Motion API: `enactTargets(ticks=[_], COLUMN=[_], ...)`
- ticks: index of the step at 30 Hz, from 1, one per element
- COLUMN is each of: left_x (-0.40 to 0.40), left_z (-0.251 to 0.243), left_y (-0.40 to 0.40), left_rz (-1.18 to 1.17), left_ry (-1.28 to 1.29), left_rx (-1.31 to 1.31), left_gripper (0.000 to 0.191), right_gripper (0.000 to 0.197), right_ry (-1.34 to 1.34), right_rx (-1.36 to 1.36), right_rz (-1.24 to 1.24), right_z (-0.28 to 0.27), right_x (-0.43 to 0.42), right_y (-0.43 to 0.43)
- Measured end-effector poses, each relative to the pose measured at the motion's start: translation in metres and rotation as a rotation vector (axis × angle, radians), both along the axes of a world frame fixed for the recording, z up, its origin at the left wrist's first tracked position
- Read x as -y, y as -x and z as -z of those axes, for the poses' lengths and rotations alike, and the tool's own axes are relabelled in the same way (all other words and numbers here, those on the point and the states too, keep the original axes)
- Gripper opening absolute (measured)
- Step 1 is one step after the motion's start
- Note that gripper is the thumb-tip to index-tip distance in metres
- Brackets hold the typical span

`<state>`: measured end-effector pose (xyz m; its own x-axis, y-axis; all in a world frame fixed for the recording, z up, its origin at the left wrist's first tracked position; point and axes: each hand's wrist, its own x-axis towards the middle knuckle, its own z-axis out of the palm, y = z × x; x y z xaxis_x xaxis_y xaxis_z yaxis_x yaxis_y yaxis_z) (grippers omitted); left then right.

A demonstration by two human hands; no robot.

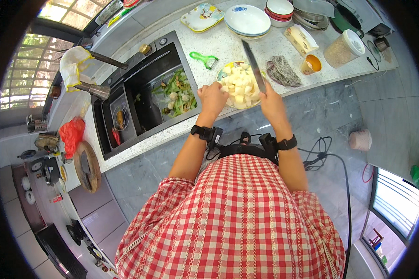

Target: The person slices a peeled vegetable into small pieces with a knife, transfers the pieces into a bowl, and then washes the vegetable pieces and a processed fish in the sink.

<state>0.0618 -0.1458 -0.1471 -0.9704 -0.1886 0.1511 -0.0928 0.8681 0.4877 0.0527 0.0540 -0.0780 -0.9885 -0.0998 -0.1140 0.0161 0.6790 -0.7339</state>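
Observation:
A round patterned plate [227, 66], heaped with pale cut cubes of a vegetable or fruit [241, 83], lies on the speckled white counter before me. My right hand [273, 104] is closed on the handle of a kitchen knife [253, 64], its blade pointing away from me over the plate's right part. At the plate's left edge is my left hand [213, 97], fingers curled; whether it grips the rim or a piece is unclear. A green peeler [204, 59] rests beyond the plate, towards the sink. Right of the knife lies a crumpled net-like cloth [282, 71].
The black double sink [145, 94] at left holds green leafy scraps [178, 92]. Bowls [248, 20], a square dish [202, 16], an orange cup [310, 65] and a lidded tub [344, 48] stand along the counter. A round wooden board [87, 167] is at far left; a cable [347, 195] crosses the floor.

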Motion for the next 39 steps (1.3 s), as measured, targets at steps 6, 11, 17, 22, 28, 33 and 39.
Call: enactTargets(ticks=[6, 11, 17, 22, 28, 33, 39], left_x=[0.007, 0.008, 0.006, 0.002, -0.003, -0.012, -0.006], left_z=[-0.015, -0.021, -0.024, -0.022, -0.020, -0.021, -0.018], left_y=[0.002, 0.002, 0.002, 0.003, 0.004, 0.002, 0.003], left_rz=[-0.178, -0.230, -0.200, -0.219, -0.239, -0.229, -0.242], left_ry=[-0.994, -1.681, -1.743, -1.682, -1.453, -1.070, -1.453], left_rx=[0.162, 0.231, 0.253, 0.236, 0.138, 0.013, 0.154], left_gripper=[0.027, 0.023, 0.027, 0.021, 0.023, 0.022, 0.023], right_gripper=[0.049, 0.048, 0.054, 0.062, 0.065, 0.070, 0.069], right_ry=[-0.048, -0.110, -0.165, -0.225, -0.249, -0.204, -0.188], right_rx=[0.065, 0.002, -0.022, -0.045, -0.036, -0.105, -0.126], right_rz=[-0.214, -0.278, -0.302, -0.316, -0.320, -0.288, -0.308], right_z=[-0.004, -0.006, -0.008, -0.013, -0.008, 0.004, 0.010], right_x=[0.026, 0.036, 0.040, 0.044, 0.046, 0.045, 0.043], right_y=[-0.010, -0.014, -0.017, -0.021, -0.021, -0.021, -0.020])
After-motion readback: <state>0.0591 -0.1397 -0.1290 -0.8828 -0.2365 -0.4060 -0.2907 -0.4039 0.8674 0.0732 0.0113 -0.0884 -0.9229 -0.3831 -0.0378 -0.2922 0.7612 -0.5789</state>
